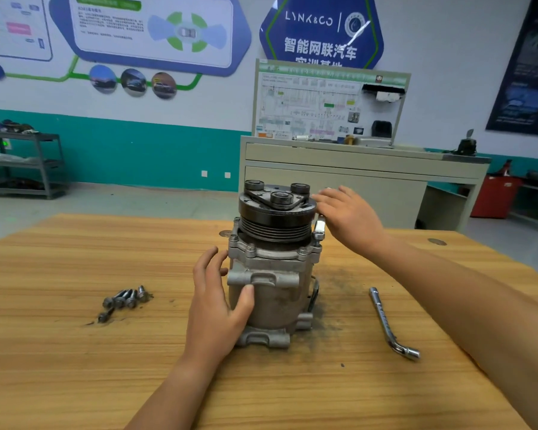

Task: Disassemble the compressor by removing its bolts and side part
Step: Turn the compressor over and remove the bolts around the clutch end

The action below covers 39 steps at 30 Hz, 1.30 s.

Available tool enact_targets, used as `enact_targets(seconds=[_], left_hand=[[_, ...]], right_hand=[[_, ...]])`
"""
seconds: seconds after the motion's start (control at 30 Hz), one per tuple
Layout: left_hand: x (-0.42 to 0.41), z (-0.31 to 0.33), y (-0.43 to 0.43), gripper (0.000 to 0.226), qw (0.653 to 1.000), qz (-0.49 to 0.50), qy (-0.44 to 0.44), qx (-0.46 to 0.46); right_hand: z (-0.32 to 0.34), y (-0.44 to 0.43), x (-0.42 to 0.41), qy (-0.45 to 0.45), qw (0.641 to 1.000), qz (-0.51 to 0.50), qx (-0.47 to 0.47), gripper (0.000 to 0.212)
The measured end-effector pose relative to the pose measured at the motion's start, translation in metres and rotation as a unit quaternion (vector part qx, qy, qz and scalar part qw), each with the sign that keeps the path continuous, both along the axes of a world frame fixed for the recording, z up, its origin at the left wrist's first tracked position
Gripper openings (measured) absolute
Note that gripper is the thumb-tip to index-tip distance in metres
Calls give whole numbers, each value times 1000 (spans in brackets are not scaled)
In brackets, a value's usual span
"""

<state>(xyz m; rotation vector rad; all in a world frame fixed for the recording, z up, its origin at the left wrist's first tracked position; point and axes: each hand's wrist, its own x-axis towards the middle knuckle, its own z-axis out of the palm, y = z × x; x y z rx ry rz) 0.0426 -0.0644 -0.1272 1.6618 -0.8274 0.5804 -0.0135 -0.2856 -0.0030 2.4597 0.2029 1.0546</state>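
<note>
Grey cast-metal compressor [271,293], topped by a black grooved pulley [277,218], stands upright at the middle of our light wooden desk [75,367]. Our left grip [218,293] clasps the housing from its left side, thumb pressed on the front and fingers curved round by the flange. Our right grip [348,218] is released, its straight fingers touching the pulley's right rim. We see a cluster of dark, greasy steel bolts [125,301] lying on the desk well to the left. A silver L-shaped socket wrench [389,324] lies to the right, near a smudge of dark grime [333,293].
</note>
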Motion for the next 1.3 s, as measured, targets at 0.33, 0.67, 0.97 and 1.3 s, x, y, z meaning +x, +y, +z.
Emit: enact_targets(seconds=[0.33,0.67,0.97,1.3], left_hand=[[0,1,1,70,1000,-5,5,4],[-3,2,0,72,1000,-5,15,9],[-3,1,0,70,1000,-1,15,3],[-1,-1,0,72,1000,-2,14,-3]], right_hand=[[2,1,-39,-16,938,-59,342,38],[8,42,-100,181,926,-234,235,24],[20,75,-94,218,924,-305,81,35],[30,79,-92,246,913,-323,-27,14]])
